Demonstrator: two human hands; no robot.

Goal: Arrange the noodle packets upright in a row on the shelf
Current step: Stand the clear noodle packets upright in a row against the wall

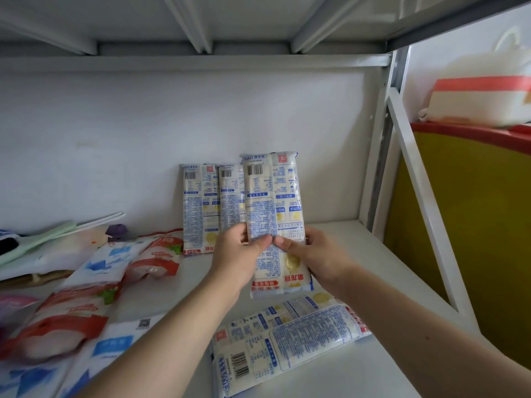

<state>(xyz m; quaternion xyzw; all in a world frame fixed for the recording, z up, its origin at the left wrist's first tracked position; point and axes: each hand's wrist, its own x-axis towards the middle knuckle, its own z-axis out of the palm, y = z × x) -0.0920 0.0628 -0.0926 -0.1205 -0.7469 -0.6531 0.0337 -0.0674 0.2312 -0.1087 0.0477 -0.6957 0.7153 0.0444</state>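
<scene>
Gripping a long, clear plastic noodle packet with blue print [274,216], both hands hold it upright above the white metal shelf [344,254], its printed back toward the camera and its text upside down. The left hand [238,254] curls around the packet's left edge with the thumb pressed on its face; the right hand [313,257] wraps the right edge from behind, its thumb meeting the left thumb near the packet's middle. The packet's lower end hangs clear of the shelf surface, above another packet.

Two more noodle packets of the same kind stand at the back edge of the shelf, leaning on the white wall [143,139]: the left standing packet [198,208] and, touching it, the second standing packet [230,193], partly hidden behind the held one. A fourth noodle packet [287,343] lies flat near the front edge, beneath the forearms, its barcode end toward the front.

Toward the left edge of the shelf lie several soft pouches with red and white print [66,317] and blue and white bags [100,262], overlapping loosely, with pale green plastic hangers [57,234] behind them. Beyond the shelf's right upright stands a yellow panel with a red rim [474,225], and a white and red bundle [482,99] rests on top of it.
</scene>
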